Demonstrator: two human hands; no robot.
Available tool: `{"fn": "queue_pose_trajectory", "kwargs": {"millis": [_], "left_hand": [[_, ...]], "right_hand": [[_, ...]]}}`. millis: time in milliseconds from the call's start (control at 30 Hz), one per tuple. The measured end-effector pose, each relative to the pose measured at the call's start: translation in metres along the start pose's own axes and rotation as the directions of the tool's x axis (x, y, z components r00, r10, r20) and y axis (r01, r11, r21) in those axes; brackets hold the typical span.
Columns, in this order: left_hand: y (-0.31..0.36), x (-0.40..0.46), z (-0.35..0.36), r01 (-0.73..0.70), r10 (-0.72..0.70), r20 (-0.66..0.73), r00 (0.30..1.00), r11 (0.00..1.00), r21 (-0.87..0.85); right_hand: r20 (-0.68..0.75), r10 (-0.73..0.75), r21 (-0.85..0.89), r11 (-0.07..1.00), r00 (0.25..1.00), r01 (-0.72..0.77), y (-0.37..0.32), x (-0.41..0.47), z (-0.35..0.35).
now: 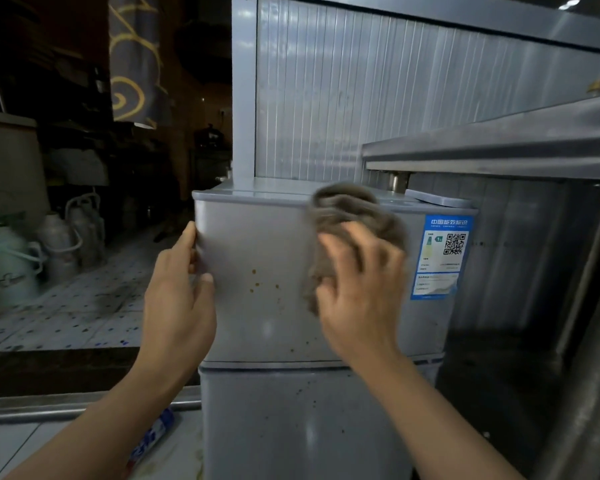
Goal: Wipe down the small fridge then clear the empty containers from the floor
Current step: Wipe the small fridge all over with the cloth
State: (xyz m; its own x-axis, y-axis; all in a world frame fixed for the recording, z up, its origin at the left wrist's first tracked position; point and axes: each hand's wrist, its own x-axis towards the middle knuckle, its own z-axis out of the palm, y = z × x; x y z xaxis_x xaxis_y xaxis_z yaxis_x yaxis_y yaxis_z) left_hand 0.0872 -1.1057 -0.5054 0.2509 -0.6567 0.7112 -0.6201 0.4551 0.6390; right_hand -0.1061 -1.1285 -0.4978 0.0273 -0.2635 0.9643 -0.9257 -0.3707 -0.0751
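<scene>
While my left hand (181, 292) grips the small fridge (274, 306) by the left edge of its upper door, fingers curled round that edge to steady the cabinet, my right hand (355, 289) presses a grey cloth (347, 216) flat against the door, fingers spread for coverage. Brown spots (257, 282) left of the cloth remain. Jugs (32, 251) stand on the floor well left of the fridge.
</scene>
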Motion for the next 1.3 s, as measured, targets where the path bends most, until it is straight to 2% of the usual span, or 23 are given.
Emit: {"fn": "queue_pose_trajectory", "kwargs": {"millis": [100, 200, 333, 433, 533, 600, 733, 800, 967, 1067, 1167, 1300], "left_hand": [[-0.005, -0.003, -0.007, 0.002, -0.001, 0.047, 0.999, 1.000, -0.022], [-0.014, -0.008, -0.012, 0.021, -0.016, 0.114, 0.993, 0.999, -0.036], [-0.018, -0.016, -0.015, 0.041, -0.027, 0.169, 0.985, 0.996, -0.081], [-0.020, -0.017, -0.019, 0.054, -0.029, 0.190, 0.981, 0.991, -0.124], [-0.025, -0.017, -0.022, 0.099, -0.067, 0.221, 0.973, 0.986, -0.136], [-0.026, -0.017, -0.025, 0.119, -0.080, 0.250, 0.965, 0.982, -0.147], [-0.030, -0.019, -0.029, 0.111, -0.064, 0.282, 0.957, 0.982, -0.153], [-0.031, -0.021, -0.029, 0.102, -0.051, 0.286, 0.957, 0.981, -0.166], [-0.035, -0.025, -0.031, 0.162, -0.093, 0.314, 0.945, 0.966, -0.202], [-0.042, -0.031, -0.029, 0.187, -0.137, 0.282, 0.950, 0.969, -0.161], [-0.049, -0.037, -0.028, 0.197, -0.170, 0.246, 0.954, 0.976, -0.091], [-0.054, -0.042, -0.030, 0.174, -0.162, 0.181, 0.970, 0.983, -0.053]], "right_hand": [[-0.107, 0.230, 0.072, 0.972, 0.967, -0.224, 0.014, -0.003, -0.001], [-0.187, 0.294, 0.159, 0.951, 0.937, -0.267, -0.010, 0.001, 0.009], [-0.080, 0.052, 0.159, 0.987, 0.995, -0.038, -0.062, -0.006, 0.028], [-0.019, -0.084, 0.161, 0.983, 0.996, 0.086, -0.084, -0.008, 0.036], [0.035, -0.208, 0.144, 0.969, 0.978, 0.201, -0.072, -0.005, 0.032], [0.042, -0.210, 0.138, 0.969, 0.977, 0.203, -0.053, -0.003, 0.024], [0.001, -0.063, 0.122, 0.991, 0.998, 0.062, -0.058, -0.005, 0.027], [0.022, -0.113, 0.123, 0.986, 0.993, 0.109, -0.076, -0.009, 0.034], [0.117, -0.411, 0.112, 0.910, 0.904, 0.399, -0.082, 0.015, 0.027], [0.140, -0.455, 0.043, 0.890, 0.879, 0.454, -0.088, 0.038, 0.025], [0.105, -0.507, 0.014, 0.861, 0.856, 0.508, -0.094, 0.034, 0.035], [0.130, -0.679, 0.017, 0.730, 0.723, 0.683, -0.081, -0.016, 0.050]]}}
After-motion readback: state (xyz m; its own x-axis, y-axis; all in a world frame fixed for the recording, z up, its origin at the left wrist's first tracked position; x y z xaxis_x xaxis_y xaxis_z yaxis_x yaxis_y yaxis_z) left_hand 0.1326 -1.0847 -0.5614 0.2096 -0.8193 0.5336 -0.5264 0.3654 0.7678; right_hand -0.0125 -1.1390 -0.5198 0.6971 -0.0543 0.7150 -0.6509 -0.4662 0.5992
